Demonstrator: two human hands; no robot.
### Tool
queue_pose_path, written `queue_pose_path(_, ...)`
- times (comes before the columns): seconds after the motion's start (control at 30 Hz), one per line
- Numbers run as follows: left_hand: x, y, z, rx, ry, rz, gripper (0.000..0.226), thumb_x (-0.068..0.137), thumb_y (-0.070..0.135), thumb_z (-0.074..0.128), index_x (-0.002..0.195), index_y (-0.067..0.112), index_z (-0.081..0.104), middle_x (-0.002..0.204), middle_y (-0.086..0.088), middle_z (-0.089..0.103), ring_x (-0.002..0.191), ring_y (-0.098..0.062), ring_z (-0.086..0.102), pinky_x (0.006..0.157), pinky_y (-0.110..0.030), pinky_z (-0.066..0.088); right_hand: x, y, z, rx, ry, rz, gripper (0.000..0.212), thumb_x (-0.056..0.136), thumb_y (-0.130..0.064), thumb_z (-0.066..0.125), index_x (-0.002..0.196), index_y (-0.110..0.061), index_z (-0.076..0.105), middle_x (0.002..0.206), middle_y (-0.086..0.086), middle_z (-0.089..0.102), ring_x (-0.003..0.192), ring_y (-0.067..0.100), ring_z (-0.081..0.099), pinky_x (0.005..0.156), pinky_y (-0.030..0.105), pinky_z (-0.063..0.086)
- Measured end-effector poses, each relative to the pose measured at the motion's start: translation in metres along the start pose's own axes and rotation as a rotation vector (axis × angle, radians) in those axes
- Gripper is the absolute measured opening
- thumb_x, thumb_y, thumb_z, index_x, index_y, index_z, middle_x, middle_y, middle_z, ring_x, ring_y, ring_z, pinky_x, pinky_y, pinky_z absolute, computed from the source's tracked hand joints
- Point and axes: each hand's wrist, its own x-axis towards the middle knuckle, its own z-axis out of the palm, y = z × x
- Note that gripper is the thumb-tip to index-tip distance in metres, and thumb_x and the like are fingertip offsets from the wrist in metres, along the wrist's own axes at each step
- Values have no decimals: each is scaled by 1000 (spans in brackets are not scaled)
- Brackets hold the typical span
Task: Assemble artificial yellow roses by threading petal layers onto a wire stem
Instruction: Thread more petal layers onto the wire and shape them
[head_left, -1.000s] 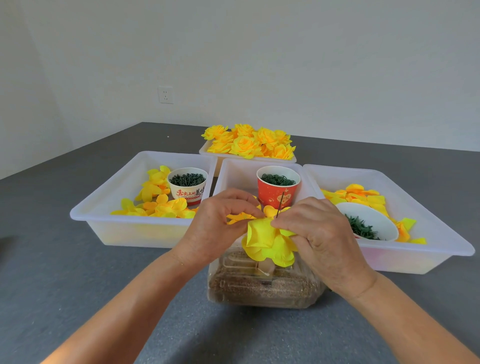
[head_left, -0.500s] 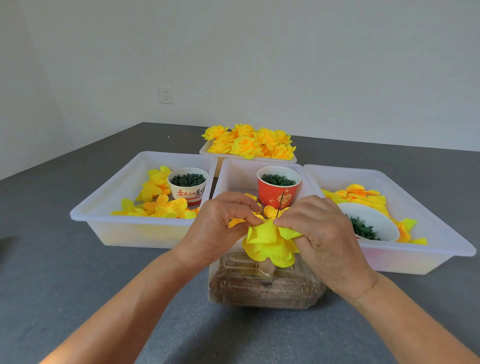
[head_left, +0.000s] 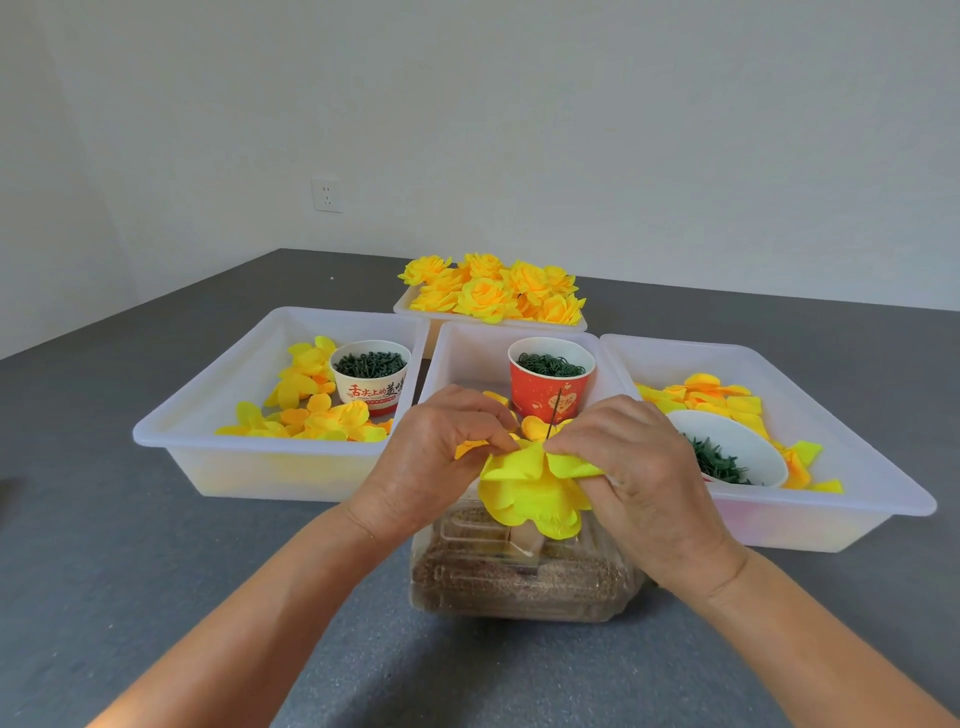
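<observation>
Grey tabletop: both hands (head_left: 540, 457) pinch a petal layer (head_left: 530, 493) (trays (head_left: 171, 441) hold petals, cups (head_left: 370, 376) green bits).

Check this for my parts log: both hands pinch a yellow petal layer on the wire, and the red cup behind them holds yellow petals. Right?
Not quite. The head view shows the red cup holding dark green rings, not yellow petals. The rest stands: left hand and right hand pinch the yellow petal layer on the wire.

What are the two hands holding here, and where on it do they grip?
Both hold the yellow petal layer on the wire stem. The left hand pinches its upper left edge, the right hand its upper right edge, beside the wire.
</observation>
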Motion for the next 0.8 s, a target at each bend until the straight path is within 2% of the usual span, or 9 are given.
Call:
queue_pose_path(0.1, 0, -2, -1, -7, 42, -7, 29, 70, -12, 71, 89, 10, 75, 98, -5, 68, 98, -20, 63, 87, -27, 48, -4, 2, 2, 54, 19, 72, 14, 76, -10, 58, 77, -8, 72, 80, 0, 68, 75, 25, 62, 66, 37, 45)
queue_pose_path(0.2, 0, -1, -2, 0, 72, 29, 33, 70, -10, 68, 95, 12, 74, 101, -2, 67, 97, -14, 62, 87, -22, 48, -4, 2, 4, 22, 1, 62, 16, 67, 2, 66, 77, -8, 72, 80, 0, 68, 76, 26, 61, 66, 36, 43)
queue_pose_path(0.33, 2, 4, 1, 25, 85, 113, 21, 74, 1, 64, 89, 9, 76, 95, -4, 68, 91, -15, 62, 82, -27, 50, -2, -2, 3, -31, -4, 25, 16, 69, 0, 60, 77, -8, 71, 79, 0, 67, 77, 25, 58, 69, 28, 35)
queue_pose_path(0.47, 2, 2, 4, 37, 100, 126, 14, 72, 1, 68, 83, 6, 76, 91, -7, 70, 87, -19, 63, 78, -32, 50, -2, -5, 3, -83, 13, -3, 14, 66, 3, 68, 77, -5, 71, 77, 5, 67, 73, 29, 61, 67, 35, 38)
queue_pose_path(0.63, 1, -3, 7, 80, 68, 159, 18, 71, -9, 69, 79, 5, 76, 89, -7, 70, 86, -19, 60, 73, -36, 50, -2, -5, 3, -151, -3, -84, 16, 72, 7, 59, 72, -4, 71, 74, 6, 67, 71, 28, 63, 69, 35, 38)
queue_pose_path(0.8, -1, -5, 6, 88, 35, 161, 24, 68, -13, 73, 81, 7, 77, 89, -5, 70, 87, -15, 58, 73, -36, 50, -4, -6, 1, -137, -35, -86, 23, 76, -2, 49, 74, -6, 71, 76, 3, 68, 73, 27, 63, 72, 33, 38)
